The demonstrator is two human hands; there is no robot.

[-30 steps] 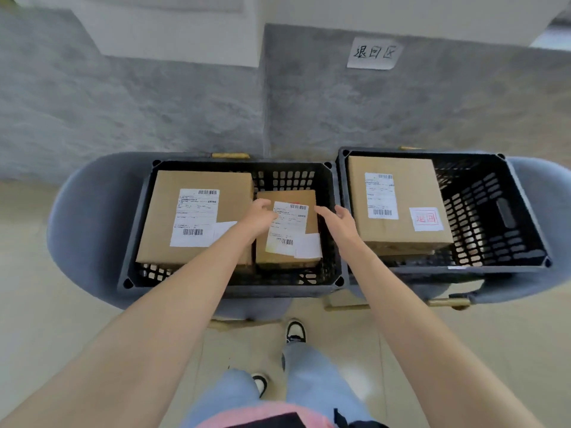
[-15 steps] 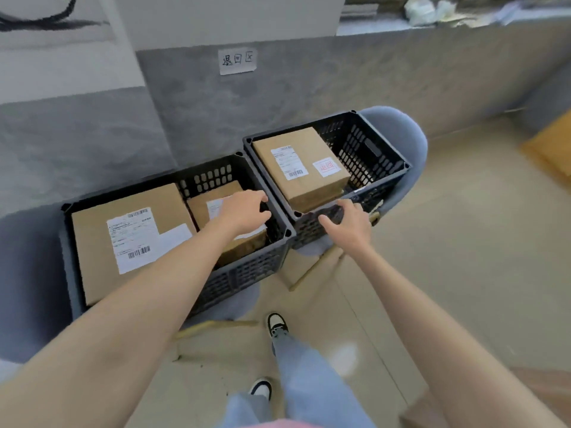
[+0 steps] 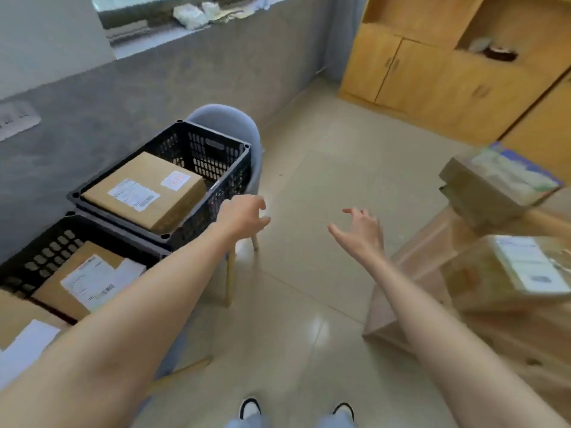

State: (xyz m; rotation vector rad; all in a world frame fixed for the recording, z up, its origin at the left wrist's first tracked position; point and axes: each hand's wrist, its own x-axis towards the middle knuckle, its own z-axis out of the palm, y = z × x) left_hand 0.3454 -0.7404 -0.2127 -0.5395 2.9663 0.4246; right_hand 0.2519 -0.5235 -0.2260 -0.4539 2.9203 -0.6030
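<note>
While both arms stretch out over the tiled floor [image 3: 309, 168], neither hand has anything in it. The left hand [image 3: 244, 216] hangs by the front corner of the black crate [image 3: 216, 143], its fingers [image 3: 262, 205] loosely curled round nothing. Whether it brushes the crate wall, I cannot tell. That crate sits on a grey chair [image 3: 228, 120], and the cardboard box [image 3: 145, 196] lies flat inside it, labels up, at the end nearest the second crate [image 3: 46, 242]. The other end of the crate shows bare mesh. The second crate carries a smaller labelled box [image 3: 83, 279] beside a larger one [image 3: 18, 319] cut off at the frame's corner.

Over on the other side, the right hand [image 3: 361, 234] floats above the floor, fingers [image 3: 349, 211] spread and slightly bent, gripping nothing. It is near the edge of a low wooden tabletop [image 3: 429, 242], where two blurred parcels rest, one far [image 3: 494, 186], one near [image 3: 509, 273]. A wooden cabinet [image 3: 432, 72] stands behind.
</note>
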